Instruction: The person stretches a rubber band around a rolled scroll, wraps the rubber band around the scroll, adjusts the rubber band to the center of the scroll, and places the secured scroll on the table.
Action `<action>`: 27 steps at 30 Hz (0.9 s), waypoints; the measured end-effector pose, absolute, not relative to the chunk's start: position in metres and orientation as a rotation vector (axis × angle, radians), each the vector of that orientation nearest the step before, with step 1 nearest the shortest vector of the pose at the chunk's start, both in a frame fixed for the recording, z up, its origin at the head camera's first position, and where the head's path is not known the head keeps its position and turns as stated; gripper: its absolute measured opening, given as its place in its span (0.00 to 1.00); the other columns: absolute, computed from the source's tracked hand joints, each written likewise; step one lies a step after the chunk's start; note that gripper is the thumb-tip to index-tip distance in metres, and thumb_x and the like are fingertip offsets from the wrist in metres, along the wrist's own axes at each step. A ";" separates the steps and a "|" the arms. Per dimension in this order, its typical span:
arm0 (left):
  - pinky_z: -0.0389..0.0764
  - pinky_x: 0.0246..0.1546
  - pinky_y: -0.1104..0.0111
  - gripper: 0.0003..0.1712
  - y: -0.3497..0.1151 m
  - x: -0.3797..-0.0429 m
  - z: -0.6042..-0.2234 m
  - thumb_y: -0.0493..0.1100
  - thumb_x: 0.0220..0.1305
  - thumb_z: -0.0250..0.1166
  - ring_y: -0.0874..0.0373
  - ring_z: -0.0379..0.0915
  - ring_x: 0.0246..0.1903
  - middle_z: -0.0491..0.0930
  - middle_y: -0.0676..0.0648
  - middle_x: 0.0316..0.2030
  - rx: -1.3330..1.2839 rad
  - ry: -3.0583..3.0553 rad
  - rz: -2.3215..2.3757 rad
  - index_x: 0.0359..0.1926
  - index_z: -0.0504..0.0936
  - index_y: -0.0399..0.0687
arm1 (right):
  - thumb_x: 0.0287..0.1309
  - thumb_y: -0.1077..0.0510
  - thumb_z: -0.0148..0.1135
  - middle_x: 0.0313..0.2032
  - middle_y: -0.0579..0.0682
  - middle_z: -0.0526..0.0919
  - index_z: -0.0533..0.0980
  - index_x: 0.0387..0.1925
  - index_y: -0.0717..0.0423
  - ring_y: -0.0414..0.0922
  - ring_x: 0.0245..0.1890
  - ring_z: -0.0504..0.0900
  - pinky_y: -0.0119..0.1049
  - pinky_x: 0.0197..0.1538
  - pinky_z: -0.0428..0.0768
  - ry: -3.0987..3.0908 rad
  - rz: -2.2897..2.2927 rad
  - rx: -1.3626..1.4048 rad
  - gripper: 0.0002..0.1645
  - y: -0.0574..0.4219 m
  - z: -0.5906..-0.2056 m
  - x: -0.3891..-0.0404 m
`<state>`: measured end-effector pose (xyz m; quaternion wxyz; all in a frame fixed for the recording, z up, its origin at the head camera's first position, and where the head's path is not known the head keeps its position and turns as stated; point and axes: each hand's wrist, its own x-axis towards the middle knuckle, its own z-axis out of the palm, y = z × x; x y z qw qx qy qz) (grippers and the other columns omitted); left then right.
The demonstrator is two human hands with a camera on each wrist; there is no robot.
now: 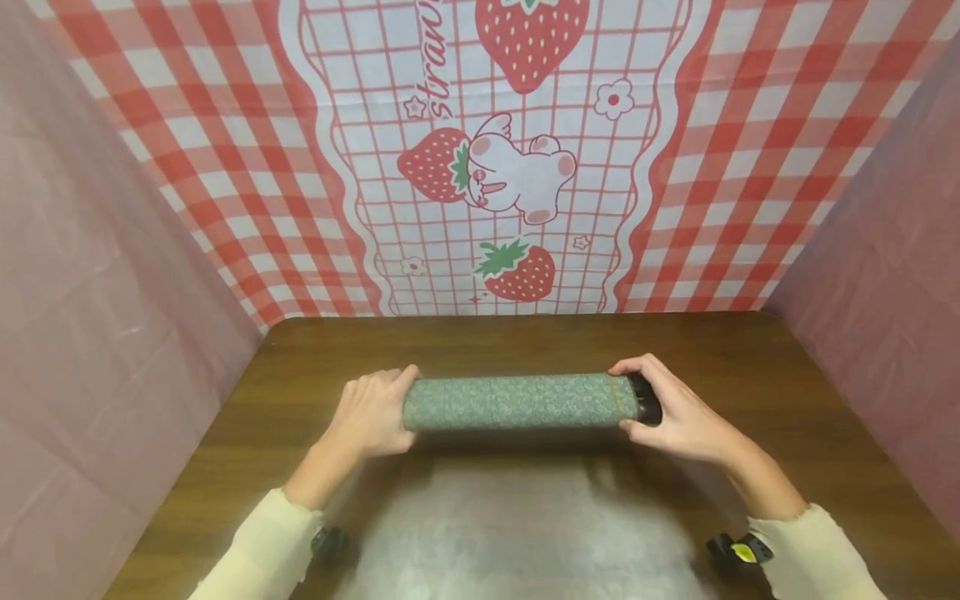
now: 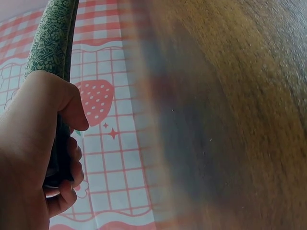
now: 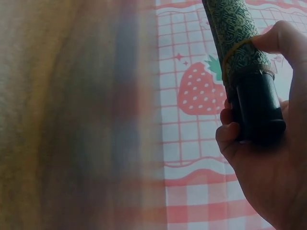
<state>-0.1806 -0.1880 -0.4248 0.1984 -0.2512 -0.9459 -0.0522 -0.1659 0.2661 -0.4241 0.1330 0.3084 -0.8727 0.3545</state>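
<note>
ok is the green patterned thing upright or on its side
On its side: the green patterned thing stretches from the left hand to the right hand, roughly level across the head view.

1. The left of the person's hands (image 2: 41,124) grips the dark end (image 2: 58,155) of a long object, fingers curled round it.
2. Above the thumb, its green floral covering (image 2: 50,43) slants up past the top edge.
3. Behind hangs a red-and-white cloth (image 2: 117,167) with a grid, checks and a printed strawberry (image 2: 98,98).
4. The brown wood-grained desk (image 2: 259,110) fills the right side, glossy, with blurred reflections.
</note>
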 end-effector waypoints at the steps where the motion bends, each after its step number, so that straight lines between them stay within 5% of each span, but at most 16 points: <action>1: 0.78 0.19 0.58 0.34 -0.187 -0.181 -0.425 0.48 0.38 0.82 0.47 0.85 0.27 0.86 0.49 0.30 -0.702 -2.652 -0.146 0.50 0.80 0.53 | 0.45 0.65 0.82 0.56 0.46 0.82 0.78 0.65 0.50 0.29 0.54 0.75 0.24 0.57 0.74 -2.531 1.026 0.895 0.43 0.266 -0.425 -0.166; 27: 0.78 0.19 0.59 0.35 -0.189 -0.180 -0.426 0.50 0.37 0.81 0.49 0.83 0.26 0.86 0.49 0.31 -0.702 -2.670 -0.121 0.51 0.81 0.53 | 0.49 0.60 0.86 0.57 0.46 0.81 0.78 0.71 0.52 0.29 0.55 0.74 0.26 0.58 0.74 -2.551 0.966 0.896 0.45 0.265 -0.435 -0.165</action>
